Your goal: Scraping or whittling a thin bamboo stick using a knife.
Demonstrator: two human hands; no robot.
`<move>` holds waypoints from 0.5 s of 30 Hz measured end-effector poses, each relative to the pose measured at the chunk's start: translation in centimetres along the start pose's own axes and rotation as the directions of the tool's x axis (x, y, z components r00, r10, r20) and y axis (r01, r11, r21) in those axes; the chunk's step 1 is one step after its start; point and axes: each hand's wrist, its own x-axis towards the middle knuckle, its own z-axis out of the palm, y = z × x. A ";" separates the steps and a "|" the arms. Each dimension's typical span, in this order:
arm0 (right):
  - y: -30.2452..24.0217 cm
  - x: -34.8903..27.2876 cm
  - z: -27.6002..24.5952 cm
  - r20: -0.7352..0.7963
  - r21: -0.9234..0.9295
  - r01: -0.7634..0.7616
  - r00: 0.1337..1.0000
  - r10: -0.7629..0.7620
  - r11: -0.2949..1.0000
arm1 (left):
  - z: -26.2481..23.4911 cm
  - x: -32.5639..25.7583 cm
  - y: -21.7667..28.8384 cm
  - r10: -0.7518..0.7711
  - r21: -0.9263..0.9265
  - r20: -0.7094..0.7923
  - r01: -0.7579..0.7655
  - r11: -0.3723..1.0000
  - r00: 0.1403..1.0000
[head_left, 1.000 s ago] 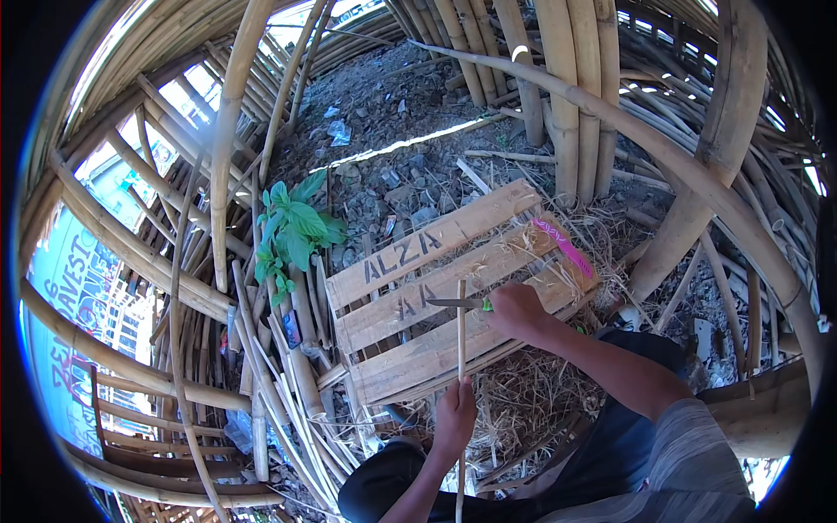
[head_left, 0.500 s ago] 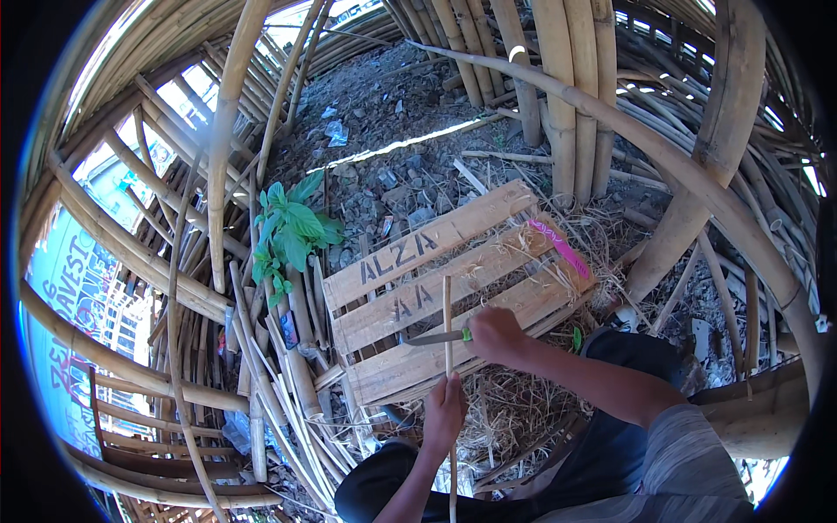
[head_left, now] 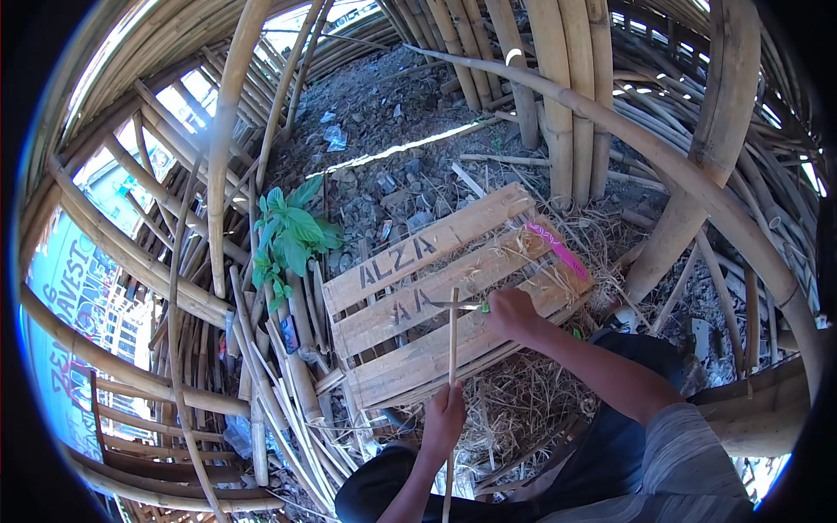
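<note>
My left hand [head_left: 442,417] has its grip wrapped tight around a thin bamboo strip [head_left: 452,336], holding it nearly upright so it rises in front of a wooden pallet [head_left: 410,349]. My right hand [head_left: 512,312] is clamped on the handle of a knife [head_left: 459,305], whose blade lies crosswise and meets the strip near its upper end. The pallet, made of 3 broad slats with dark stencilled letters, lies on straw [head_left: 523,405] and stony ground. A pink strip [head_left: 556,248] rests on its far corner. A leafy green plant [head_left: 288,237] grows to the left among stacked bamboo poles [head_left: 222,157].
</note>
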 end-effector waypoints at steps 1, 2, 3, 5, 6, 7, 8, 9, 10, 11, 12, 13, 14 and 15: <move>0.3 0.4 -0.4 -0.111 -0.055 -0.001 0.994 -0.005 0.998 | -0.2 0.0 0.1 -0.039 -0.021 0.017 0.039 0.999 0.999; -0.2 0.4 -0.4 -0.119 -0.058 -0.002 0.993 -0.005 0.998 | -0.4 0.0 0.3 -0.076 -0.042 0.036 0.078 0.996 0.996; -1.2 0.0 -0.1 -0.087 0.049 -0.031 0.996 0.035 0.998 | -0.6 0.0 0.5 -0.068 -0.041 0.040 0.070 0.997 0.997; -4.1 -1.2 0.5 0.009 0.145 0.025 1.000 -0.027 0.989 | -0.9 -0.3 0.8 -0.067 -0.137 0.012 0.068 0.988 0.998; -5.2 -2.1 0.5 0.064 0.130 0.098 0.992 -0.107 0.987 | -0.8 -0.3 1.1 -0.063 -0.143 0.022 0.065 0.988 0.998; -6.0 -2.8 0.9 0.067 0.127 0.096 0.992 -0.105 0.987 | -0.8 -0.4 1.4 -0.078 -0.170 0.020 0.080 0.982 0.997; -7.0 -3.4 1.4 0.065 0.119 0.190 0.978 -0.199 0.974 | -1.1 -0.6 1.5 -0.095 -0.195 0.012 0.096 0.976 0.995; -7.5 -3.7 1.7 0.064 0.112 0.284 0.954 -0.292 0.952 | -1.5 -0.2 -0.2 -0.005 -0.062 -0.035 0.003 0.998 0.999; -6.9 -3.2 1.9 0.066 0.110 0.284 0.954 -0.292 0.952 | -1.5 -0.4 -0.4 -0.005 -0.065 -0.035 0.003 0.998 0.999; -5.3 -1.9 1.8 0.016 0.113 0.136 0.990 -0.139 0.984 | -1.4 -0.4 -0.3 0.006 -0.026 -0.029 -0.007 1.000 1.000; -3.7 -0.9 1.7 -0.034 0.123 -0.014 0.999 0.019 0.992 | -1.2 -0.4 -0.2 0.018 0.013 -0.024 -0.018 1.000 1.000; -2.4 0.0 1.0 -0.040 0.120 -0.015 0.999 0.020 0.993 | -1.3 -0.4 0.0 0.024 0.014 -0.021 -0.024 1.000 0.999; -0.9 0.7 0.1 -0.082 0.043 -0.065 0.994 0.068 0.997 | -1.3 -0.5 0.3 -0.049 -0.034 0.013 0.050 0.998 0.999; -0.1 1.2 -0.5 -0.129 -0.032 -0.120 0.985 0.115 0.992 | -1.2 -0.6 0.7 -0.120 -0.078 0.051 0.124 0.989 0.991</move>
